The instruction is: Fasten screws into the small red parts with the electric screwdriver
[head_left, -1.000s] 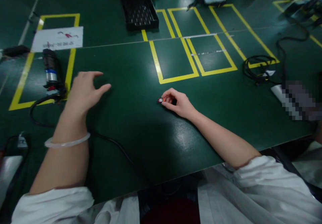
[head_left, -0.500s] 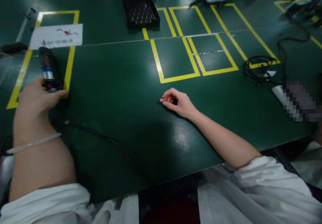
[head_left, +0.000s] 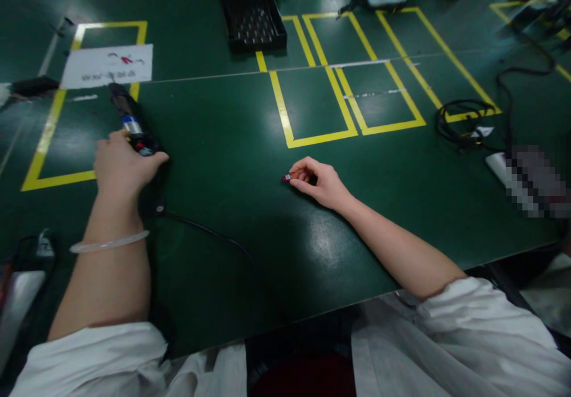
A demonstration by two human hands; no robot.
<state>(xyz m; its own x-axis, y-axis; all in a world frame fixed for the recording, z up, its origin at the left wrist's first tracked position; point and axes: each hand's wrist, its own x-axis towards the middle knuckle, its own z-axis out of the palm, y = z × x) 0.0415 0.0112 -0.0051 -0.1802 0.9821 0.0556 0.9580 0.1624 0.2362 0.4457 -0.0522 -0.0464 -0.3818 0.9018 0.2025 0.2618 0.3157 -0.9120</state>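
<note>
My left hand is closed round the handle end of a black corded power tool with a blue and silver band; the tool points up and away over the green table. Its black cable trails back toward me. My right hand rests on the table near the middle, its fingers pinched on a small red and silver part. A clear bangle sits on my left wrist.
Yellow tape rectangles mark the table. A black tray stands at the far edge, with other people's hands beyond it. A white paper label lies at the far left. Coiled black cable lies at the right.
My left hand has gripped the power tool and drawn it rightward out of the yellow rectangle, tilting it. My right hand has stayed in place with the small part.
</note>
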